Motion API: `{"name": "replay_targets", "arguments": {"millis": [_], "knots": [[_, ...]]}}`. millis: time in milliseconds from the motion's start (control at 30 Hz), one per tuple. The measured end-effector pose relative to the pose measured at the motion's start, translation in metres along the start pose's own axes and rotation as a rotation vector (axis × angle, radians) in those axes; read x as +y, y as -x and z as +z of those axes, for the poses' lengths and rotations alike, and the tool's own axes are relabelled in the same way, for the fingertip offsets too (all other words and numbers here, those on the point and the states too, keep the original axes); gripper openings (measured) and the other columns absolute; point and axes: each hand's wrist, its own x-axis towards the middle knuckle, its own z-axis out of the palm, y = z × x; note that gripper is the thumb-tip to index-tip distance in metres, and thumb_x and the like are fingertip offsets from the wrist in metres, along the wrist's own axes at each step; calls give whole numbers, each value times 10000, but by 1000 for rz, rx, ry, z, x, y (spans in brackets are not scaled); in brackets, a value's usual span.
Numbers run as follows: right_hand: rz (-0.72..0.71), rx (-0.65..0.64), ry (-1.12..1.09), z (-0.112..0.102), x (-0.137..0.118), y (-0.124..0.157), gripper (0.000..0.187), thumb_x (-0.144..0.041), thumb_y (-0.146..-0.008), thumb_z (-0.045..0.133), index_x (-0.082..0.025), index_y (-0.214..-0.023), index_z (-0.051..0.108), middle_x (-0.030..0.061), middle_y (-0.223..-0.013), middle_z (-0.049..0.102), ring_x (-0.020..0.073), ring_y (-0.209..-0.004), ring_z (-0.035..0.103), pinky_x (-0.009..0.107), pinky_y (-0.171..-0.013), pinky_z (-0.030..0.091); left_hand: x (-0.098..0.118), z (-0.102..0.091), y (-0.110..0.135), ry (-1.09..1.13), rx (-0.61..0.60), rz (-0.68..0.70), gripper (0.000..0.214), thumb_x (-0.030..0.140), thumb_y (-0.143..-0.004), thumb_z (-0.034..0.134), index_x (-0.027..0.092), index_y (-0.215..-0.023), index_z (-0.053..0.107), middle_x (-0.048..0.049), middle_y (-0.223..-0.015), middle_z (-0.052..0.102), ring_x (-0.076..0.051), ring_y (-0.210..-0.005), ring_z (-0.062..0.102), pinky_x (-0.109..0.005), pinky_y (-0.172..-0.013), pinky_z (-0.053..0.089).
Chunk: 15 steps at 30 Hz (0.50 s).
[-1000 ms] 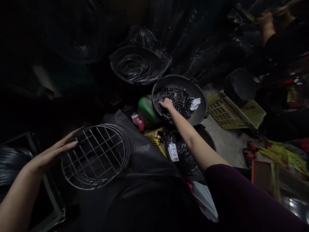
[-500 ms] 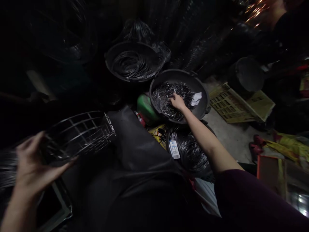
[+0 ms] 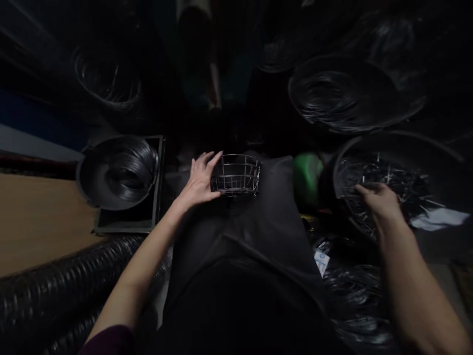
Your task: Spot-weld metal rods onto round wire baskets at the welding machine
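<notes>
My left hand [image 3: 199, 180] grips the left side of a small round wire basket [image 3: 236, 175], which sits on the black cloth [image 3: 258, 231] over my lap. My right hand [image 3: 379, 202] reaches into a dark round basin [image 3: 391, 143] full of short metal wire pieces [image 3: 402, 185]. Its fingers are curled down among the pieces; what they hold is hidden.
A basin with a coil of black wire [image 3: 121, 170] stands at the left beside a wooden board [image 3: 37, 222]. More wire coils [image 3: 332, 93] lie behind. A green container [image 3: 308, 177] sits by the basin. Black mesh rolls [image 3: 55, 291] lie at lower left; a tagged wire bundle [image 3: 351, 291] at lower right.
The view has swung left. My left hand has brought the wire basket from the left side onto the lap cloth. My right hand stays in the basin of wire pieces.
</notes>
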Motion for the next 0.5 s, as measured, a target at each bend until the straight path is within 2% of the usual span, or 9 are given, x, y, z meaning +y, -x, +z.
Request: {"name": "replay_targets", "arguments": {"millis": [67, 100, 133, 200, 233, 267, 300, 400, 500], "knots": [[51, 18, -198, 2, -37, 26, 623, -742, -734, 602, -225, -1076, 660, 126, -718, 649, 146, -520, 549, 361, -531, 421, 0, -1, 0, 24, -15, 10, 1037, 556, -704, 771, 261, -1529, 218, -178, -1505, 297, -426, -1430, 267, -721, -1149, 158], [94, -47, -322, 8, -61, 40, 595, -666, -691, 706, -242, -1105, 659, 118, -779, 675, 140, -556, 573, 337, -541, 430, 1, -1, 0, 36, -15, 20, 1005, 530, -698, 785, 255, -1514, 266, -176, -1492, 303, -415, -1421, 280, -695, -1161, 182], [128, -183, -419, 18, -88, 52, 548, -583, -654, 779, -250, -1078, 680, 100, -811, 694, 144, -592, 601, 320, -558, 446, 1, -1, -1, 48, -10, 31, 967, 500, -693, 798, 247, -1492, 318, -175, -1478, 308, -404, -1409, 297, -662, -1167, 218], [84, -568, -447, 44, -142, 71, 462, -511, -639, 805, -210, -982, 734, 66, -765, 707, 171, -643, 641, 300, -579, 474, 2, 0, -2, 66, 4, 47, 892, 440, -683, 819, 239, -1444, 400, -169, -1454, 319, -387, -1380, 330, -602, -1153, 302], [28, -698, -397, 58, -167, 76, 410, -494, -675, 779, -199, -958, 750, 52, -739, 709, 180, -658, 652, 293, -582, 481, 2, 0, -2, 68, 9, 51, 863, 414, -677, 826, 246, -1424, 426, -163, -1445, 324, -382, -1368, 343, -584, -1138, 334], [-51, -750, -336, 73, -189, 79, 343, -465, -724, 743, -194, -934, 761, 46, -748, 720, 185, -687, 665, 294, -611, 497, 2, 0, -2, 66, 15, 52, 843, 392, -672, 832, 259, -1407, 443, -154, -1438, 332, -378, -1357, 353, -577, -1125, 355], [-151, -719, -255, 86, -206, 81, 280, -423, -772, 706, -193, -918, 767, 43, -784, 737, 189, -732, 680, 297, -657, 512, 2, 0, -2, 64, 24, 53, 827, 372, -667, 836, 272, -1394, 455, -145, -1430, 341, -374, -1349, 361, -574, -1115, 368], [-513, -447, 62, 113, -233, 81, 228, -328, -867, 628, -211, -1006, 766, 51, -1007, 761, 209, -898, 706, 307, -772, 518, 0, -5, -1, 80, 65, 68, 786, 353, -666, 840, 266, -1361, 483, -143, -1405, 367, -361, -1332, 377, -556, -1108, 383], [-842, -296, 327, 122, -240, 79, 323, -355, -917, 588, -235, -1193, 707, 55, -1124, 739, 205, -912, 715, 269, -659, 487, -4, -18, -4, 115, 124, 77, 773, 343, -653, 847, 240, -1332, 493, -146, -1382, 392, -347, -1317, 400, -541, -1112, 389]]}}
